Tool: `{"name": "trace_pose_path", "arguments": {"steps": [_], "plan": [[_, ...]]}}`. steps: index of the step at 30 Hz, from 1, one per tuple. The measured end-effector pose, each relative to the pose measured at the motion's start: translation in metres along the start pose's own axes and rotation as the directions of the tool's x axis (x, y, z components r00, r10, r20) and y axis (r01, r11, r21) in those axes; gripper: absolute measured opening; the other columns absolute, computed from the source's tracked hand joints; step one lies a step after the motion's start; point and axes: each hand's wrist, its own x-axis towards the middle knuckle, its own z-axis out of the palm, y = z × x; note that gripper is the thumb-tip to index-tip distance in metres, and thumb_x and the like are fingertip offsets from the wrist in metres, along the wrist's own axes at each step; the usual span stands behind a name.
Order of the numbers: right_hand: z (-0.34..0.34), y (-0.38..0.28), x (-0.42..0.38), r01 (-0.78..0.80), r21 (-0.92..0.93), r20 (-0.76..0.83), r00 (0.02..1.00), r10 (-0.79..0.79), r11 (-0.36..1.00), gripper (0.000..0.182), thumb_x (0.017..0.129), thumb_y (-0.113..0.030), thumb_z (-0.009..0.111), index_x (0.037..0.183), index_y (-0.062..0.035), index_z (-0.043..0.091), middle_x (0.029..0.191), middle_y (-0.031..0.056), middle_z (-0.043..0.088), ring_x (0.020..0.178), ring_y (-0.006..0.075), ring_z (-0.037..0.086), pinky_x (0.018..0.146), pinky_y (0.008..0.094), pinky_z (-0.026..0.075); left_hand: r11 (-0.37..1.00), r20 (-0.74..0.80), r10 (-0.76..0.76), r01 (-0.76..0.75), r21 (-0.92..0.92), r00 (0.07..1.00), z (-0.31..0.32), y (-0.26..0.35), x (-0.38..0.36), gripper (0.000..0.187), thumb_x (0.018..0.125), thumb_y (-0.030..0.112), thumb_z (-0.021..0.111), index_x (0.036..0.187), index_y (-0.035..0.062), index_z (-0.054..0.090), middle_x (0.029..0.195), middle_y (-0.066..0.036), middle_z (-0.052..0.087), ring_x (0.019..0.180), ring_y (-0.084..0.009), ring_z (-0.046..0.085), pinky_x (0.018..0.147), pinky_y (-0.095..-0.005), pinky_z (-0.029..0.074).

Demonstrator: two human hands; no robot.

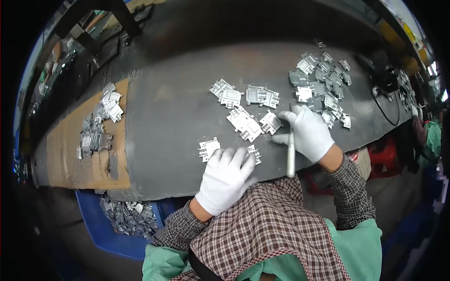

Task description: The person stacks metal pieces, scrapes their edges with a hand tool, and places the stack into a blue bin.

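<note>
My left hand, in a white glove, rests at the table's front edge. Its fingertips touch or lie beside a metal part and a second, partly covered metal part; whether it grips either is unclear. In my right hand, also gloved, is a silvery pen-like tool, held upright between the fingers, its thumb stretched to the left. Just left of that thumb lies a small metal plate. Beyond it are a larger plate and two overlapping groups of plates, one left and one right.
A heap of metal parts lies at the right. More are stacked on cardboard at the left. Below stands a blue bin of parts. A black device with a cable sits far right, near another person's gloved hand.
</note>
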Motion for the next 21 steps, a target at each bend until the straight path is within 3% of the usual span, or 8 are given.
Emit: {"name": "trace_pose_path", "arguments": {"steps": [1, 4, 7, 9, 11, 12, 17, 21], "plan": [[0.001, -0.009, 0.004, -0.028, -0.056, -0.004, 1.0, 0.027, 0.998, 0.047, 0.078, -0.051, 0.071, 0.093, -0.0063, 0.067, 0.087, 0.0105, 0.059, 0.085, 0.0288, 0.062, 0.071, 0.0416, 0.053, 0.999, 0.014, 0.015, -0.015, 0.044, 1.0, 0.002, -0.002, 0.002, 0.041, 0.069, 0.019, 0.073, 0.107, 0.0096, 0.06, 0.106, -0.006, 0.058, 0.095, -0.0258, 0.055, 0.087, -0.0428, 0.044], [0.006, -0.026, 0.014, -0.095, -0.235, 0.192, 0.971, 0.142, 0.967, 0.052, 0.082, -0.055, 0.066, 0.099, -0.0068, 0.069, 0.086, 0.0111, 0.061, 0.08, 0.0293, 0.064, 0.066, 0.0398, 0.053, 0.986, -0.005, 0.056, -0.054, 0.155, 0.998, 0.007, -0.013, 0.006, 0.033, 0.072, 0.006, 0.059, 0.106, 0.0088, 0.06, 0.105, -0.006, 0.059, 0.094, -0.0253, 0.056, 0.088, -0.043, 0.044], [0.005, -0.019, 0.014, -0.139, -0.121, 0.175, 0.972, 0.159, 0.983, 0.054, 0.081, -0.058, 0.064, 0.089, -0.0049, 0.066, 0.08, 0.0121, 0.063, 0.076, 0.0282, 0.064, 0.066, 0.0393, 0.053, 0.989, 0.059, -0.034, 0.025, 0.145, 0.998, -0.003, -0.021, 0.006, 0.032, 0.073, 0.006, 0.06, 0.105, 0.0098, 0.06, 0.105, -0.006, 0.058, 0.095, -0.0257, 0.056, 0.09, -0.0437, 0.044], [-0.011, -0.011, 0.014, -0.029, -0.001, 0.02, 0.999, 0.029, 1.0, 0.05, 0.077, -0.05, 0.072, 0.096, -0.0043, 0.067, 0.082, 0.0115, 0.06, 0.078, 0.029, 0.063, 0.067, 0.0404, 0.054, 0.994, -0.03, -0.054, 0.056, 0.091, 0.998, -0.004, -0.023, 0.001, 0.032, 0.073, 0.005, 0.061, 0.104, 0.0108, 0.059, 0.109, -0.006, 0.058, 0.098, -0.0265, 0.056, 0.092, -0.0439, 0.044], [-0.018, -0.009, 0.012, 0.041, -0.076, -0.021, 0.999, -0.043, 0.996, 0.054, 0.073, -0.047, 0.076, 0.101, -0.0028, 0.065, 0.087, 0.0117, 0.058, 0.083, 0.0289, 0.063, 0.068, 0.0399, 0.054, 0.997, -0.115, -0.076, 0.079, 0.014, 0.99, -0.006, -0.023, 0.002, 0.031, 0.073, 0.005, 0.061, 0.104, 0.011, 0.059, 0.112, -0.006, 0.059, 0.099, -0.0268, 0.056, 0.092, -0.0442, 0.044], [-0.017, -0.008, 0.014, 0.053, -0.1, 0.065, 0.997, -0.047, 0.994, 0.057, 0.072, -0.046, 0.077, 0.105, -0.0017, 0.064, 0.09, 0.0125, 0.057, 0.086, 0.029, 0.062, 0.069, 0.0391, 0.054, 0.997, -0.118, -0.068, 0.07, 0.02, 0.991, -0.005, -0.024, 0.003, 0.03, 0.073, 0.005, 0.061, 0.103, 0.0108, 0.059, 0.113, -0.006, 0.059, 0.099, -0.0269, 0.056, 0.092, -0.0443, 0.044], [0.004, -0.005, 0.015, 0.127, -0.17, 0.17, 0.981, -0.097, 0.977, 0.051, 0.075, -0.044, 0.075, 0.102, -0.0019, 0.065, 0.088, 0.0123, 0.057, 0.085, 0.0287, 0.062, 0.069, 0.0391, 0.054, 0.998, -0.037, 0.002, 0.001, 0.058, 0.999, 0.003, -0.031, 0.007, 0.026, 0.073, 0.007, 0.062, 0.1, 0.0098, 0.06, 0.114, -0.007, 0.059, 0.1, -0.0271, 0.056, 0.091, -0.0443, 0.044], [-0.002, -0.006, 0.006, 0.093, -0.127, 0.168, 0.983, -0.071, 0.988, 0.049, 0.075, -0.046, 0.074, 0.097, -0.0026, 0.067, 0.086, 0.0119, 0.058, 0.085, 0.0281, 0.061, 0.067, 0.0393, 0.053, 0.997, -0.026, -0.001, 0.004, 0.079, 1.0, 0.003, -0.031, 0.004, 0.016, 0.073, 0.009, 0.061, 0.089, 0.0099, 0.061, 0.092, -0.005, 0.059, 0.087, -0.0258, 0.056, 0.086, -0.0425, 0.045]]}}
